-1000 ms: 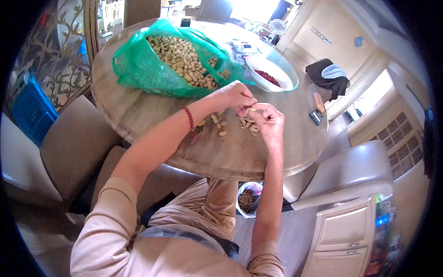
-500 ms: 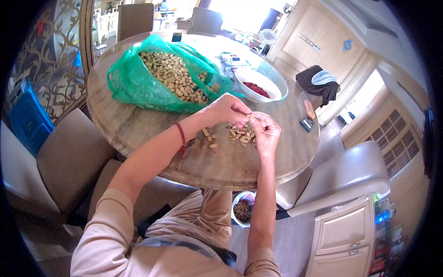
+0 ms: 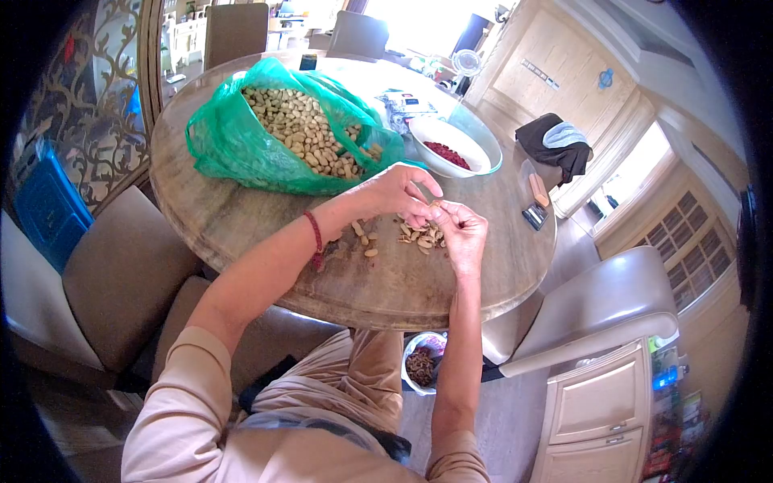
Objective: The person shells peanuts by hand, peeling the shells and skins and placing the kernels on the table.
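Note:
Over the table my right hand [image 3: 462,229] pinches a peanut [image 3: 436,204] between thumb and fingertips. My left hand [image 3: 394,193] is close beside it, its upper fingers arched apart and its lower fingers curled near the peanut; its palm is hidden. Below both hands lies a pile of peanut shells [image 3: 424,237], and a few pieces [image 3: 364,238] are scattered to the left. Behind my left hand an open green plastic bag [image 3: 229,137] is full of unshelled peanuts [image 3: 298,129]. A white bowl [image 3: 477,154] with red kernels [image 3: 447,154] stands at the right.
The round table [image 3: 386,302] reaches to my lap. A bin [image 3: 436,344] with shells inside stands on the floor under its edge. Chairs stand at the left [image 3: 121,274] and right [image 3: 600,298]. A small dark object [image 3: 535,216] lies near the table's right edge.
The upper fingers of my left hand have lifted away from the peanut and opened. My right hand keeps its pinch and has barely moved.

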Demonstrator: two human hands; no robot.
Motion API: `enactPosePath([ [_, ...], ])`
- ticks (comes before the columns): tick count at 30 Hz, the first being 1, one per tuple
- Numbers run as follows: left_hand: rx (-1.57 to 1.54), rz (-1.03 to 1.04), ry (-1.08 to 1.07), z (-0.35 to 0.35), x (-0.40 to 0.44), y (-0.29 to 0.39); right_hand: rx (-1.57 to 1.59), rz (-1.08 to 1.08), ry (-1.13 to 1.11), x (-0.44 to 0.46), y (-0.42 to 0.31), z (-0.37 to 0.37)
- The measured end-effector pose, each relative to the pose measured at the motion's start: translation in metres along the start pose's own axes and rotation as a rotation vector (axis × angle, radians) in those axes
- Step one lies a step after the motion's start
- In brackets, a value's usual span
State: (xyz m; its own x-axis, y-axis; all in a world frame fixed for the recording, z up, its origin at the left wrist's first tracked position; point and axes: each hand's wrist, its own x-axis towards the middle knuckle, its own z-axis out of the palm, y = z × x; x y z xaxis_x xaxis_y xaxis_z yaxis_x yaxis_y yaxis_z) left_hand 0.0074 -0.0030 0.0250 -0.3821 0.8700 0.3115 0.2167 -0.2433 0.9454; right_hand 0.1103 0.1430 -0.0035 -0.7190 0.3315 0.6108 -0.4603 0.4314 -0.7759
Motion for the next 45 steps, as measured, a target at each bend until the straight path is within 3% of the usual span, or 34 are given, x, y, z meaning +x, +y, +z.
enactPosePath([
  [8,0.056,-0.026,-0.111,-0.002,0.001,-0.006,0.039,0.183,-0.119,-0.008,-0.015,-0.003],
  [16,0.091,-0.044,-0.181,-0.002,0.004,-0.013,-0.368,-0.061,-0.084,-0.009,0.000,-0.002],
  [26,0.141,0.038,-0.193,-0.005,0.005,-0.016,-0.447,-0.124,-0.080,-0.011,-0.003,0.000],
  [28,0.140,0.023,-0.201,-0.004,0.005,-0.014,-0.364,-0.037,-0.106,-0.012,-0.005,0.000],
  [31,0.141,-0.034,-0.095,-0.004,0.005,-0.017,-0.317,-0.036,-0.119,-0.009,-0.001,-0.005],
  [38,0.083,0.067,0.037,0.001,0.005,-0.018,-0.285,0.011,0.043,-0.007,0.005,-0.005],
  [41,0.106,0.109,0.079,0.002,0.009,-0.024,-0.119,-0.111,-0.031,-0.007,0.008,0.000],
  [43,0.133,0.139,0.100,0.005,0.008,-0.021,-0.317,0.107,-0.107,-0.010,-0.008,0.000],
  [45,0.160,0.116,0.127,0.007,0.007,-0.020,-0.325,0.064,-0.091,-0.010,-0.005,0.001],
])
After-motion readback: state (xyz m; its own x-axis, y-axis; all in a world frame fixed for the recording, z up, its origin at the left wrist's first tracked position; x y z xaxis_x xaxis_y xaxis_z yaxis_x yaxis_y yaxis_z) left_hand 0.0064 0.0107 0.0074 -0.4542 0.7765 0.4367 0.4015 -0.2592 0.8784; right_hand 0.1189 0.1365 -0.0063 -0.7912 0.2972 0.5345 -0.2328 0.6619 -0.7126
